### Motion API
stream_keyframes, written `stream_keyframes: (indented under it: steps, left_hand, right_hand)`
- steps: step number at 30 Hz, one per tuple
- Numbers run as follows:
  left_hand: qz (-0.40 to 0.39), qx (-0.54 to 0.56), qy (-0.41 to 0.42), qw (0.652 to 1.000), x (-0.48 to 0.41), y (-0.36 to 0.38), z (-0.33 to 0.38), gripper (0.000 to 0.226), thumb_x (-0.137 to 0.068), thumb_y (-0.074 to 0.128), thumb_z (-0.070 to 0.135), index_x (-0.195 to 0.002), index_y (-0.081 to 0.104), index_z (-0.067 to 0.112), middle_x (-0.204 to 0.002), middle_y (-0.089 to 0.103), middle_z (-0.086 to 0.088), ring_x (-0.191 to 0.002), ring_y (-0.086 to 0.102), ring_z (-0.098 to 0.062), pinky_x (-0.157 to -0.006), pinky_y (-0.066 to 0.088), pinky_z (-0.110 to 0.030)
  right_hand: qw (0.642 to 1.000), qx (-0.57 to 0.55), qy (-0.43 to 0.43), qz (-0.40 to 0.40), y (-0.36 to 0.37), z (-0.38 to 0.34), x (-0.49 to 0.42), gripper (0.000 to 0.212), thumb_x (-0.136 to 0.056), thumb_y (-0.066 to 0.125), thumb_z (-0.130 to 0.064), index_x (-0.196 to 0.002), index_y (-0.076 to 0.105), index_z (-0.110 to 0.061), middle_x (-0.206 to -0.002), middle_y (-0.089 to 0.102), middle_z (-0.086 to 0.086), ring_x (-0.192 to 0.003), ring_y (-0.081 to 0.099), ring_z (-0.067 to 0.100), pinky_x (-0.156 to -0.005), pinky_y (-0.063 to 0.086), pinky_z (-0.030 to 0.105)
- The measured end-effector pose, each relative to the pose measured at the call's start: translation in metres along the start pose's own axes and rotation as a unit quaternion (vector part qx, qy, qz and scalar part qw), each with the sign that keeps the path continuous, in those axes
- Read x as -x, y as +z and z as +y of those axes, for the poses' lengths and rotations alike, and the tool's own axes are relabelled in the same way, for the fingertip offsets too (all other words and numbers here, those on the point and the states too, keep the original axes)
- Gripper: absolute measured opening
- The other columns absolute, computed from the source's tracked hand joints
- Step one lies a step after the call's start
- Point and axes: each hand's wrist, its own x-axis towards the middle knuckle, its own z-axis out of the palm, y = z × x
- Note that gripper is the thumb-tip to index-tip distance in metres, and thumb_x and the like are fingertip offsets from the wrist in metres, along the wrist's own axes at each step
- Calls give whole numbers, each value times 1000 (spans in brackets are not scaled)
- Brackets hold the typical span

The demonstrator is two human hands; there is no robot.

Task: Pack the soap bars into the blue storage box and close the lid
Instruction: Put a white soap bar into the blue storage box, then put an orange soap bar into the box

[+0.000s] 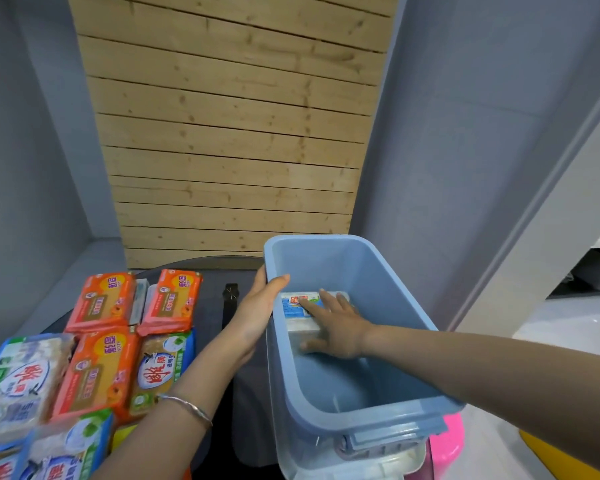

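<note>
Soap bars (97, 358) in glossy wrappers lie packed close together to the left of my left forearm. The orange ones are farther off, and the blue-and-green ones nearest me overlap. If I reach for them without looking, I judge my arm or the bracelet (184, 407) could sweep the near ones off their pile.

My left hand (257, 317) grips the blue storage box (378, 271) by its left rim, thumb hooked inside and fingers outside. That grip matters. The box seems to sit on top of other tubs, with a pink tub (447, 434) showing beneath its near right corner, so a hard push inside might rock or slide it.

Right of that, my right hand (340, 327) is down inside the box. Its fingers are spread flat on top of one wrapped bar (298, 310), which lies at the far left of the floor, and my thumb is beside the bar's near edge. It grasps nothing. Should this bar sit crooked, others may stack unevenly and stand proud of the rim. Then the lid, which I cannot see from here, would not shut.
</note>
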Motion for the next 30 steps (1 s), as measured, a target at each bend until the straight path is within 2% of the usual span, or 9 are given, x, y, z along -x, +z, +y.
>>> stream_keyframes:
  steps: [5, 11, 13, 16, 20, 23, 25, 28, 30]
  left_hand:
    - [-7, -24, -1, 1000, -1, -3, -2, 38, -93, 47, 31, -131, 43, 35, -114, 66, -3, -105, 63, -22, -100, 46, -44]
    - [-3, -44, 4, 999, 0, -3, 4, 32, -93, 46, 33, -126, 45, 35, -110, 65, 4, -97, 63, -11, -79, 49, -24]
    - [5, -57, 2, 998, 6, -9, 5, 34, -92, 48, 40, -125, 45, 33, -111, 63, 11, -100, 59, -4, -80, 47, -23]
    - [54, -80, -17, 995, 20, -36, 7, 50, -90, 49, 44, -136, 43, 24, -133, 53, 6, -118, 51, -11, -95, 45, -32]
    - [140, -131, 11, 981, 54, -95, 18, 36, -93, 47, 38, -126, 52, 26, -132, 56, -1, -120, 53, -16, -102, 42, -38]
    - [188, -163, 55, 967, 88, -133, 18, 25, -93, 50, 29, -117, 58, 28, -123, 60, 1, -111, 56, -13, -98, 42, -31]
    - [205, -218, 70, 951, 113, -150, 11, 25, -93, 52, 22, -117, 58, 23, -118, 60, 3, -106, 56, -9, -91, 40, -21]
    - [196, -264, 72, 942, 147, -167, -10, 26, -91, 56, 23, -116, 56, 24, -113, 59, 7, -98, 57, 3, -85, 44, -10]
    - [188, -275, 44, 942, 166, -175, -23, 38, -88, 59, 32, -124, 53, 24, -112, 57, 11, -101, 57, 0, -83, 49, -12]
  right_hand:
    - [993, 107, -16, 51, -8, 0, -10, 67, -92, 45, -48, -150, 13, -37, -160, 13, 8, -142, 23, 36, -109, 36, 45]
    - [992, 114, -16, 41, -15, -1, -5, 68, -92, 44, -49, -150, 12, -38, -160, 15, 6, -141, 28, 32, -107, 37, 43]
    - [998, 40, -21, 44, -26, -7, 4, 67, -91, 49, -46, -150, 19, -33, -159, 18, 3, -143, 28, 27, -111, 31, 38]
    - [984, -103, -46, 141, -53, -25, 28, 57, -92, 53, -39, -144, 37, -23, -154, 32, 1, -140, 34, 19, -110, 27, 28]
    - [919, -298, -121, 230, -75, -74, 62, 32, -93, 55, -30, -124, 58, -21, -133, 54, -2, -123, 50, 13, -86, 44, 20]
    - [872, -416, -192, 170, -63, -124, 84, 28, -91, 59, -20, -119, 60, -14, -117, 61, -4, -114, 55, 8, -96, 43, 18]
    - [850, -470, -219, 94, -40, -153, 93, 30, -89, 60, -15, -119, 57, -14, -112, 62, -8, -106, 57, 1, -91, 44, 11]
    - [857, -475, -200, 15, 6, -178, 95, 43, -86, 65, -23, -126, 50, -20, -117, 60, -10, -104, 56, -3, -82, 48, 12]
    - [856, -494, -155, -18, 34, -184, 96, 49, -83, 68, -27, -128, 48, -19, -118, 60, -6, -93, 62, 0, -78, 54, 15]
